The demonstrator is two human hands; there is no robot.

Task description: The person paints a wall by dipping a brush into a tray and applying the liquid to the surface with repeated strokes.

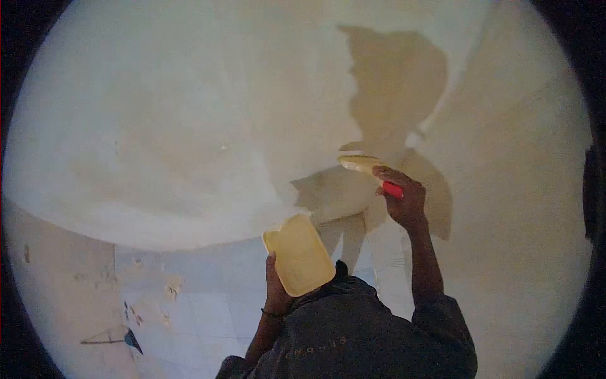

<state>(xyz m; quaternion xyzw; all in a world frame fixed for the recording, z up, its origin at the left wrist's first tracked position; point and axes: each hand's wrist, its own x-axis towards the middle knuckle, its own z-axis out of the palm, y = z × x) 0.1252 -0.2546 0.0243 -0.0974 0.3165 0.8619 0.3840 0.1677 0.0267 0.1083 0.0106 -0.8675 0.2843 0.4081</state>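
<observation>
My right hand (407, 196) is raised in front of the pale wall, its fingers closed round a scraper (363, 164). The scraper has a red handle and a wide, yellowish blade that points left; whether the blade touches the wall I cannot tell. Lower and to the left, my left hand (275, 284) grips a pale yellow plastic tub (300, 256) by its side. The tub is rectangular with rounded corners and tilted, with whitish stuff at its upper edge. What it holds, if anything, is unclear.
The pale wall (189, 126) fills most of the view, with my shadow (398, 82) on it. At lower left, light floor tiles (202, 316) carry scattered debris (173, 287). A long-handled tool with a dark head (132, 341) lies near the bottom left.
</observation>
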